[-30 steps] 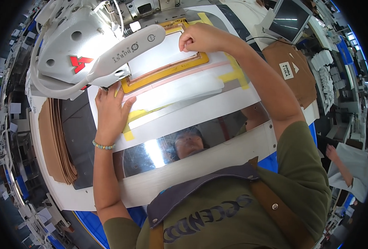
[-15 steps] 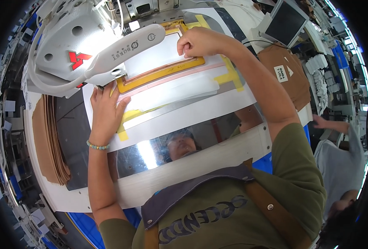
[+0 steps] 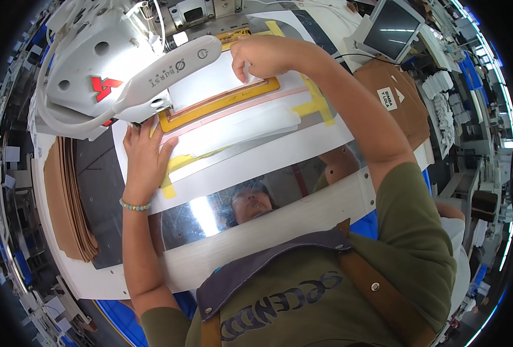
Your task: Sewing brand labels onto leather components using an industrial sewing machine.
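My left hand lies flat with its fingers spread, on white sheeting at the near left corner of a yellow frame. Inside that frame is a white piece. Over the frame's right part, my right hand has its fingers curled in a pinch, pointing down at the white piece; whatever they may hold is hidden. Yellow tape fixes the layers around the frame. A white lamp arm crosses above the frame's left side, partly covering it.
A white sewing machine head stands at the far left. Brown flat pieces are stacked at the left and lie at the right, near a small monitor. A shiny metal plate runs along the near side. Another person is partly hidden at right.
My right hand has shifted a little left over the white piece. My left hand keeps its place. The other person at the right is now mostly behind my arm.
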Available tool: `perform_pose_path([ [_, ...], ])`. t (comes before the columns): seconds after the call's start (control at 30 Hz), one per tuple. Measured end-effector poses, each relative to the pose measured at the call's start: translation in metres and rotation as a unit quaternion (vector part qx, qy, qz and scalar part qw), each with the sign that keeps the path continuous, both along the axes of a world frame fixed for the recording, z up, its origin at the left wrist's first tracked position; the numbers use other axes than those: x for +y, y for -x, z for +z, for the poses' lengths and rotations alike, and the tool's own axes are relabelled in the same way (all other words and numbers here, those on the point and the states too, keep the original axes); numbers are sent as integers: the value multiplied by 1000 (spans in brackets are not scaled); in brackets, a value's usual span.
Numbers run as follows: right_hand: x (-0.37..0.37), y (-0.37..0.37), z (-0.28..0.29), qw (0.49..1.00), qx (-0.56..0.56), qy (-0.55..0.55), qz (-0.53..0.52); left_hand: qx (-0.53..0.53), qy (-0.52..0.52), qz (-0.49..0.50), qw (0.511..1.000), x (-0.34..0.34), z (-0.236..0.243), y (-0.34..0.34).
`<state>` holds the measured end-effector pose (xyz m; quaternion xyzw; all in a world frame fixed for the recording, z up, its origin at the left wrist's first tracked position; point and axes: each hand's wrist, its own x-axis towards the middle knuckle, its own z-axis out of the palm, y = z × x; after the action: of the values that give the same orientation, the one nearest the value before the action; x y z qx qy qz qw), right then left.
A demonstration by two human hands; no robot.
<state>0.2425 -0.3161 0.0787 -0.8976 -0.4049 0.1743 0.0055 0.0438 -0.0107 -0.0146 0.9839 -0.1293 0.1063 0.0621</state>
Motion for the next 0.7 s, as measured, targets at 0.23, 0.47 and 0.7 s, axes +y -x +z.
perform_pose_path([
  [0.23,-16,8,-30,938,-313,5,151,10,-1,3,1000,-2,2,-2],
  [0.47,27,5,-17,939,-21,-343,-16,-1,15,2,1000,1,4,0],
  [0.7,152,12,-115,891,131,-406,156,53,25,22,998,16,0,7],
])
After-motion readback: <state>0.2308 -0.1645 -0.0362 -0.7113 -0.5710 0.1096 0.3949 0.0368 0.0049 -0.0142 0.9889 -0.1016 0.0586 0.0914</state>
